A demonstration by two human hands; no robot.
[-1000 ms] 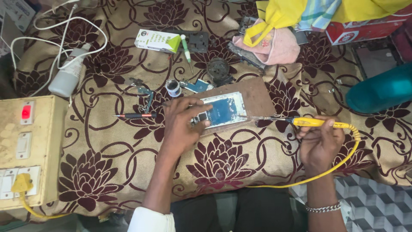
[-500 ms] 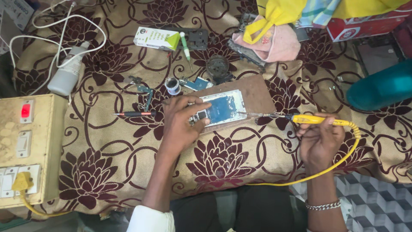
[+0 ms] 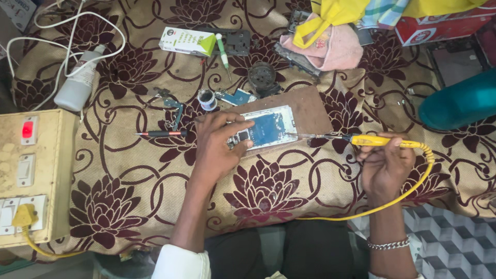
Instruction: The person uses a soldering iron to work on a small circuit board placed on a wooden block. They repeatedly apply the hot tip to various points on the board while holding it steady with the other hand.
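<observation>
Over the last second I see very little movement. The left hand [image 3: 217, 150] stays planted on the opened white phone with its blue inner board exposed [image 3: 266, 129], which lies on the brown wooden slab [image 3: 310, 106] at the middle of the flower-patterned brown and cream cloth [image 3: 129, 191]. The right hand [image 3: 385, 168] has drifted a touch: the yellow-handled soldering iron [image 3: 374, 140] now sits slightly lower and more level than before, its thin metal tip [image 3: 302, 136] at the phone's right edge. I judge the work to be in a hold-and-approach state, tip brought up but not clearly on a joint.

Grip: left fingers [image 3: 235, 135] are spread and pressing down on the phone's left half, steadying rather than pinching. Right fingers are closed around the yellow handle, pen-style.

Hard to make out: whether the tip actually touches the board or only hovers beside it. The left hand covers the phone's left end, so what lies under it is hidden. The yellow cable [image 3: 408, 194] loops back behind the right wrist and toward the cloth edge. The small round tin [image 3: 207, 98], the black-and-red screwdriver [image 3: 160, 134] and the small board scraps near them are too small to identify further. The cream switch box with red button [image 3: 31, 175] is cut off at the left.
</observation>
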